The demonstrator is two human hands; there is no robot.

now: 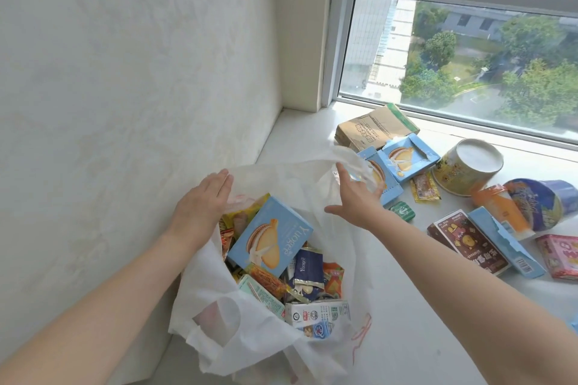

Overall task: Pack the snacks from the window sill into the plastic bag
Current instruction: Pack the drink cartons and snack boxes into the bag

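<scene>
Plastic bag (219, 331), lower center, looks pretty full already, but around 10 snacks (463, 237) are left on the window sill (406, 306) at right. Left hand (200, 206) lies flat on the rim, right hand (356, 200) spread wide, no grip on anything.

"Yuogee" runs in white letters down the light blue biscuit box (269, 236) in the plastic bag (219, 337), and again, smaller, on the navy wrapper (308, 270) just beside it. Print on the brown cardboard box (372, 130) and the dark red carton (466, 242) is too blurred to read
</scene>
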